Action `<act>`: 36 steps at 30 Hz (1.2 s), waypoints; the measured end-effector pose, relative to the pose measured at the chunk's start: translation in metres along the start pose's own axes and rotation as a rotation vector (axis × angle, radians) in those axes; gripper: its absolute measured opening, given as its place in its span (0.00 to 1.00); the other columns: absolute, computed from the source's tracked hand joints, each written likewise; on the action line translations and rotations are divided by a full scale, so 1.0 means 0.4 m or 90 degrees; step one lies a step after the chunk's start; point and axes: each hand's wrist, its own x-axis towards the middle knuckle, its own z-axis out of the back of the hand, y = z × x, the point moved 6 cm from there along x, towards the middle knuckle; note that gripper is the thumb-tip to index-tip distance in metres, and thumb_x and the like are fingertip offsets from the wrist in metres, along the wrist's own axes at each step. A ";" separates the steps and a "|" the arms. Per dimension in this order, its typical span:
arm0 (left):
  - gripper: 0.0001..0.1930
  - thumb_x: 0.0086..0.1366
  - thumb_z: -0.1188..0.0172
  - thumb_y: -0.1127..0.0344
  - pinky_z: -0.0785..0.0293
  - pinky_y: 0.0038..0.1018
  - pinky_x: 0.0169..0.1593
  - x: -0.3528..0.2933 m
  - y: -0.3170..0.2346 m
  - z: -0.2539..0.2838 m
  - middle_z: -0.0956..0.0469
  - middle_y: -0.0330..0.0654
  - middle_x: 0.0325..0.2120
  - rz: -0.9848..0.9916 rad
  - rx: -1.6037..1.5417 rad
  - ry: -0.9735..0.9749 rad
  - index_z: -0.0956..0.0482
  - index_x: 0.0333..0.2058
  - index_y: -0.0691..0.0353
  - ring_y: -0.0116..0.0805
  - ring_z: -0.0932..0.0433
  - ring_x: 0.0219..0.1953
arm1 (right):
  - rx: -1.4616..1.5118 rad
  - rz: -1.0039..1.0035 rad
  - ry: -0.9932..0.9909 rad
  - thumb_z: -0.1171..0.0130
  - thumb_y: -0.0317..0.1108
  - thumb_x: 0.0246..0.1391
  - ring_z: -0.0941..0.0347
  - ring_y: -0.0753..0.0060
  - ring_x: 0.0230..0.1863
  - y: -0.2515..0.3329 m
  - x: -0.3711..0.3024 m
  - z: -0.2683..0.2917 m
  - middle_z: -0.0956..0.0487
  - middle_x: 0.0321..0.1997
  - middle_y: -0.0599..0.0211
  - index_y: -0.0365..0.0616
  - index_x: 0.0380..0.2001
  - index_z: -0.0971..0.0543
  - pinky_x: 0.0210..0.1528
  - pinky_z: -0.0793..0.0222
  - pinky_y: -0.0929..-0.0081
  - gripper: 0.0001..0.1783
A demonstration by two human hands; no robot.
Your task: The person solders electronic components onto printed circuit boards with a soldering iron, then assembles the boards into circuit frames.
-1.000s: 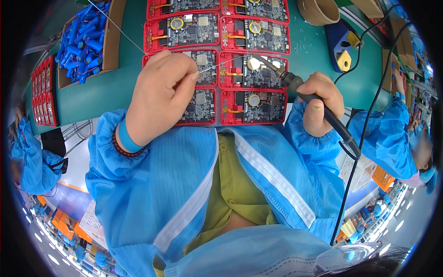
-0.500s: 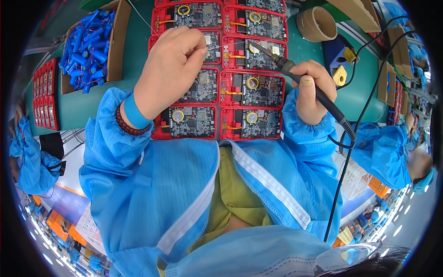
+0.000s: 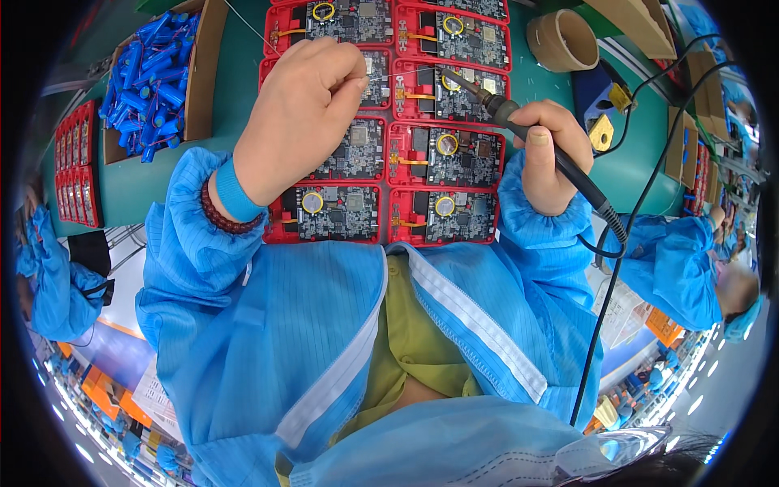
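Pinched in my left hand [image 3: 296,122] is a thin solder wire [image 3: 406,72], which stretches right toward the iron's tip. My right hand [image 3: 548,158] grips a soldering iron [image 3: 505,111] with a dark handle. Its tip is at the round coin cell on a circuit board [image 3: 466,91], in a red case [image 3: 402,115] of the right column; whether tip and wire touch cannot be told. Red cases with boards lie in two columns beneath my hands. A nearer board [image 3: 466,157] shows a yellow-ringed coin cell [image 3: 446,144]. My left hand hides part of the left column.
A cardboard box [image 3: 204,77] of blue wired cylinders [image 3: 154,81] stands at left, beside stacked red cases [image 3: 77,166]. A cardboard tube [image 3: 562,40] and a blue stand with yellow sponge [image 3: 600,132] are at right. The iron's black cable [image 3: 604,312] hangs down. Co-workers sit on both sides.
The far cases appear slightly higher and farther right in view. My left hand has shifted slightly up, and the wire shows more clearly by the iron's tip. Both grips are unchanged.
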 end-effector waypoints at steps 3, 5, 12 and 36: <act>0.02 0.55 0.46 0.74 0.33 0.36 0.35 0.002 -0.002 -0.001 0.31 0.47 0.23 -0.011 0.000 -0.001 0.29 0.26 0.66 0.47 0.30 0.30 | -0.006 0.005 0.009 0.45 0.34 0.52 0.30 0.66 0.23 -0.002 0.001 0.000 0.23 0.24 0.62 0.38 0.29 0.24 0.26 0.36 0.72 0.09; 0.03 0.56 0.44 0.75 0.36 0.29 0.32 0.003 -0.004 -0.002 0.33 0.44 0.22 -0.022 0.016 0.003 0.30 0.27 0.67 0.38 0.33 0.28 | -0.005 0.008 0.000 0.45 0.34 0.53 0.30 0.66 0.23 -0.001 -0.001 0.003 0.23 0.24 0.62 0.38 0.29 0.24 0.26 0.37 0.72 0.09; 0.03 0.56 0.45 0.75 0.36 0.30 0.32 0.003 -0.009 -0.007 0.34 0.44 0.21 -0.037 0.027 0.017 0.30 0.27 0.67 0.39 0.33 0.28 | -0.003 0.006 0.012 0.45 0.35 0.53 0.31 0.65 0.22 0.002 -0.005 0.007 0.25 0.22 0.61 0.38 0.29 0.24 0.25 0.38 0.72 0.10; 0.03 0.56 0.47 0.74 0.37 0.29 0.31 0.133 0.055 -0.011 0.35 0.43 0.22 -0.080 0.065 -0.053 0.30 0.27 0.67 0.36 0.34 0.26 | 0.053 -0.020 -0.075 0.48 0.32 0.57 0.35 0.81 0.24 -0.050 0.110 0.011 0.26 0.24 0.69 0.36 0.31 0.23 0.27 0.40 0.82 0.09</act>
